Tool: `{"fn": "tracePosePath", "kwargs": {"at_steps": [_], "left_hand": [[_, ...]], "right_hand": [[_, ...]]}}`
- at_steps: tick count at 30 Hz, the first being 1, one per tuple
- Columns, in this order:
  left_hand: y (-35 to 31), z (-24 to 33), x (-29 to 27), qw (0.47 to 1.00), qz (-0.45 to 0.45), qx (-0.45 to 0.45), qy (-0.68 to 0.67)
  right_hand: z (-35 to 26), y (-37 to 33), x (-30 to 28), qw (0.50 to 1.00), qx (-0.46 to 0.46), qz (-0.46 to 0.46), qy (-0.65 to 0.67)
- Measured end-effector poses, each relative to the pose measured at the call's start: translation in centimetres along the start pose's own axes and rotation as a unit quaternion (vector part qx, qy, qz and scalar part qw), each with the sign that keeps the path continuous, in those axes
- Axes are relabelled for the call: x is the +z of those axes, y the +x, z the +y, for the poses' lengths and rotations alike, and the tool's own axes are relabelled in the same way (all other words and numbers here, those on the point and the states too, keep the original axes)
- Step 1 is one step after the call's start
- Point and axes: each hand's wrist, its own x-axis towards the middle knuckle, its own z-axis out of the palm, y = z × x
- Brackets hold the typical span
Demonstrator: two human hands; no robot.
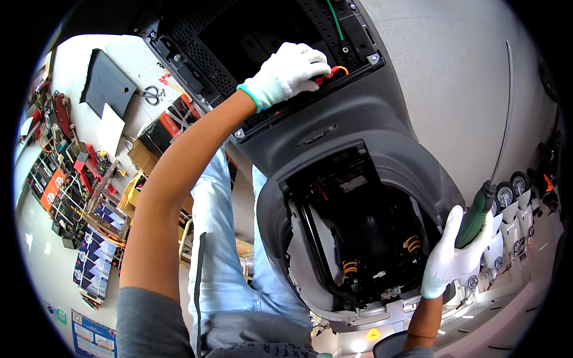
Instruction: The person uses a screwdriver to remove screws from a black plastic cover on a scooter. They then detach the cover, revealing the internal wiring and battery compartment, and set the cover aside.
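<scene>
My left hand [289, 74], in a white knit glove with a green cuff, is closed at the near edge of an open compartment [250, 33] in a dark grey scooter body [364, 107]. Its fingertips pinch the end of a red-orange cable [338, 70]. My right hand [456, 256], gloved the same way, wraps round the green handle of a tool [474, 218] at the body's right side. From the handle a long thin grey shaft points up and away; its tip touches nothing. What kind of tool it is, I cannot tell.
Below the compartment, a large opening [370, 232] shows a black frame and orange coil springs [350, 267]. At the left lie scissors [151, 95], a dark panel [107, 82] and cluttered tools and boxes. A green wire [335, 19] runs along the compartment's right. Wheels [506, 194] stand far right.
</scene>
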Motion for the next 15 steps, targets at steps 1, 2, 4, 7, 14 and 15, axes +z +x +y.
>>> {"fn": "tracePosePath", "kwargs": {"at_steps": [1, 2, 4, 7, 14, 15], "left_hand": [[0.3, 0.1, 0.0, 1.000, -0.012, -0.010, 0.009], [0.6, 0.0, 0.3, 1.000, 0.027, 0.011, 0.011], [1.1, -0.5, 1.1, 0.999, 0.045, -0.022, -0.013], [1.6, -0.2, 1.8, 0.995, 0.078, -0.057, -0.017], [2.4, 2.8, 1.5, 0.955, 0.099, -0.275, -0.058], [2.8, 3.1, 1.3, 0.947, 0.094, -0.305, -0.032]], "right_hand": [[0.1, 0.0, 0.0, 1.000, 0.007, -0.001, 0.009], [0.2, 0.0, 0.1, 1.000, 0.004, 0.004, 0.009], [0.3, -0.1, 0.2, 1.000, -0.003, 0.016, 0.009], [0.1, -0.1, 0.3, 0.999, 0.017, 0.010, 0.026], [0.1, -0.1, 0.2, 1.000, -0.006, 0.004, 0.000], [0.0, 0.0, 0.2, 1.000, -0.009, -0.001, 0.002]]}}
